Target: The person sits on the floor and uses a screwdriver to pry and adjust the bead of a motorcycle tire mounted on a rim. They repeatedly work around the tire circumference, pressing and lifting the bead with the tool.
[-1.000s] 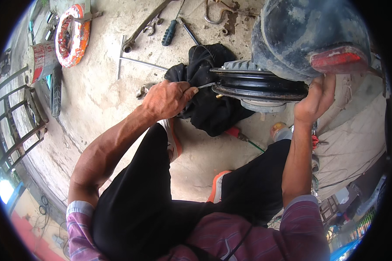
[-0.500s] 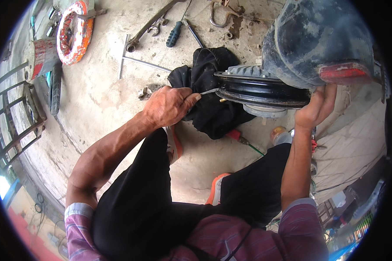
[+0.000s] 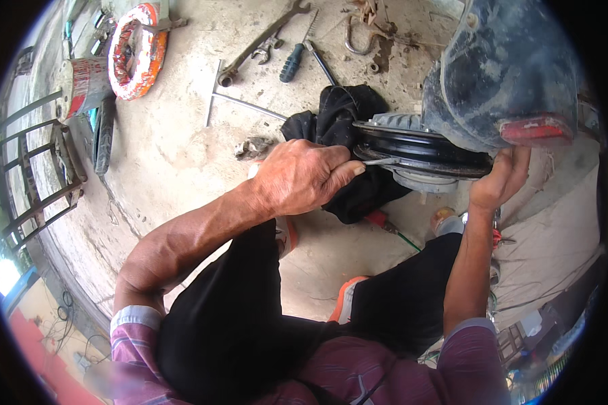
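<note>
A black wheel rim point(image 3: 419, 150) with a grey metal hub point(image 3: 425, 182) is mounted under a dirty blue-black mudguard point(image 3: 500, 74) with a red reflector. My left hand point(image 3: 307, 177) is closed round a thin grey metal rod point(image 3: 383, 161). The rod's exposed end lies against the rim's near left edge; the rest of it is hidden in my fist. My right hand point(image 3: 498, 179) is closed on the rim's right end, just below the reflector, its fingertips partly hidden. A crumpled black cloth point(image 3: 350, 108) lies beneath and left of the rim.
On the concrete beyond lie a long wrench point(image 3: 263, 44), a blue-handled screwdriver point(image 3: 292, 63), a T-shaped bar point(image 3: 246, 106) and a metal hook point(image 3: 358, 44). An orange-and-white ring point(image 3: 157, 64) and a metal rack point(image 3: 37, 169) stand left. A red-handled tool point(image 3: 378, 219) lies near my feet.
My left hand has moved right with the rod, so its end now reaches further along the rim's near edge. My right hand keeps its hold. The whole view has shifted slightly.
</note>
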Demonstrator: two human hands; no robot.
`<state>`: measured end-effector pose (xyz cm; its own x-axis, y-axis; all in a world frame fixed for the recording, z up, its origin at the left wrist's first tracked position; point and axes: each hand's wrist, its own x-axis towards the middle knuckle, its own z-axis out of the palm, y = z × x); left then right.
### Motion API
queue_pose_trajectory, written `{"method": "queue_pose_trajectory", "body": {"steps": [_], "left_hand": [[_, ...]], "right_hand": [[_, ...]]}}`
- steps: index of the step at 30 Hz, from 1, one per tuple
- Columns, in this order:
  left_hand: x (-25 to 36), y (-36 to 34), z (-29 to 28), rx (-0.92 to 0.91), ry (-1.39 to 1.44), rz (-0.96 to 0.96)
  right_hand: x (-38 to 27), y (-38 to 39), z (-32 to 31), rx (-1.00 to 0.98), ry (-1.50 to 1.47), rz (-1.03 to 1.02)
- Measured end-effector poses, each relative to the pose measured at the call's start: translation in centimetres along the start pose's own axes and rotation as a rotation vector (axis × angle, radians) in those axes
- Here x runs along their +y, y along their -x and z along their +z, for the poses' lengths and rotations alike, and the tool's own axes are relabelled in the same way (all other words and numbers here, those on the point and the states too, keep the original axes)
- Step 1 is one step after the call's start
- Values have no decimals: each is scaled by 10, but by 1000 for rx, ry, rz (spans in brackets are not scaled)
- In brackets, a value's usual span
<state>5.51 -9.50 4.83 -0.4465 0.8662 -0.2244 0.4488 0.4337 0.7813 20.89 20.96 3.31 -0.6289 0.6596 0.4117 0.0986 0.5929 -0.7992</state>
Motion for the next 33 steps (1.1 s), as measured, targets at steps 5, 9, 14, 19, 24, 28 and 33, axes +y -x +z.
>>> {"method": "queue_pose_trajectory", "body": {"steps": [5,9,14,19,24,28,33], "left_hand": [[-24,15,-1,-70,-108,-152],[-53,7,10,-94,-162,-207],[-56,15,15,-87,-159,-211],[-7,20,12,7,-84,-32],[5,28,15,-137,-103,-24],[3,41,19,-97,-16,-56],[-6,56,30,-94,16,-88]], "right_hand": [[42,8,-13,-38,-61,21],[72,8,-37,-34,90,-11],[89,11,-25,-12,76,-62],[85,13,-23,16,65,8],[42,7,-2,-61,-92,-22],[33,-1,0,-85,-154,-86],[33,-7,-4,-128,-221,-80]]}}
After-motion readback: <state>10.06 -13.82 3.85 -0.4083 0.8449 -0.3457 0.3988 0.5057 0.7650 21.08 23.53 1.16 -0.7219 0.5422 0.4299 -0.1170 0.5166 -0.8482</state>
